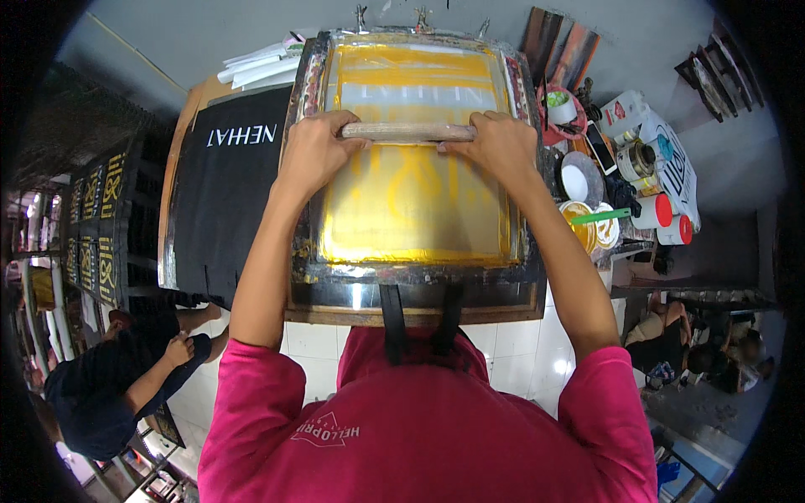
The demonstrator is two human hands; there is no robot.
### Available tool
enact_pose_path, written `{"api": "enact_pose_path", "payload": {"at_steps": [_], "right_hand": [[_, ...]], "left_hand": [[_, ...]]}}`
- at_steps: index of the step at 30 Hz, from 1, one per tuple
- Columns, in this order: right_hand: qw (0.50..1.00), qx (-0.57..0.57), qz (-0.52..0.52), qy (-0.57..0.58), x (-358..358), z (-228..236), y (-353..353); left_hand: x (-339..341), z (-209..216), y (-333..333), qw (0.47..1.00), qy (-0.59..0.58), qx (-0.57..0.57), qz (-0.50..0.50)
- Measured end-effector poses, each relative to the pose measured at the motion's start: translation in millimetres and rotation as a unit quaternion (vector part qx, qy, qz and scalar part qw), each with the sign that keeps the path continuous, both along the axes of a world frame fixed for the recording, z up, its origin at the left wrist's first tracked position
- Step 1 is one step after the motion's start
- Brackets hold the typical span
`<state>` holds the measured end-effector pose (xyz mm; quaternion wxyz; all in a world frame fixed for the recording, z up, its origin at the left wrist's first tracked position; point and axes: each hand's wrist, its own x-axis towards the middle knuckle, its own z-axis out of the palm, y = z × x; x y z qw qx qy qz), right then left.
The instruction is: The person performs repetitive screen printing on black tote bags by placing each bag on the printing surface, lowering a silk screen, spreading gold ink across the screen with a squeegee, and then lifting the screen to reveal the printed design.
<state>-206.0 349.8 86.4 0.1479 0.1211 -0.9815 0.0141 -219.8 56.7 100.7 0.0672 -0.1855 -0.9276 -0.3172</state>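
A wooden-handled squeegee [409,132] lies crosswise over a screen printing frame [419,273]. My left hand [317,149] is wrapped round its left end, and my right hand [501,147] grips the right end. Under the squeegee, the mesh [394,222] is smeared with yellow ink. A thicker yellow band of ink [411,57] spans the far end of the mesh. Faint lettering and a curling pattern show through the mesh. The squeegee's blade is mostly hidden beneath the handle.
Left of the frame lies black fabric [225,184] with white lettering on a board. At right stand an ink tub [579,220] with a green spatula [600,215], red-lidded jars [654,211] and a phone [600,147]. One person [109,377] sits at lower left; others are at far right.
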Motion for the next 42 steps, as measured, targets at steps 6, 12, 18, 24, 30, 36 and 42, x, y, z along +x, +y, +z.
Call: {"api": "enact_pose_path", "payload": {"at_steps": [6,12,18,24,30,36,42], "right_hand": [[0.999,-0.043,0.019,0.007,74,-3,-6],[0.999,-0.038,0.019,0.017,151,-8,-15],[0.997,-0.059,0.031,0.036,175,-7,-18],[0.992,-0.098,0.042,0.062,178,-8,-19],[0.981,-0.117,0.036,0.154,176,56,-16],[0.958,-0.051,-0.041,0.281,114,176,-13],[0.968,-0.230,-0.094,0.043,60,303,-15]], "left_hand": [[70,-2,-10,1.000,0.001,-0.008,-0.004],[149,-1,-18,1.000,-0.007,-0.023,-0.013],[173,-21,-31,1.000,0.011,0.000,-0.015],[189,-80,-65,0.991,0.112,-0.039,0.061],[182,-37,-84,0.938,0.339,-0.050,0.049],[116,90,-55,0.891,0.438,0.103,0.061],[37,45,-46,0.955,0.161,0.193,0.157]]}}
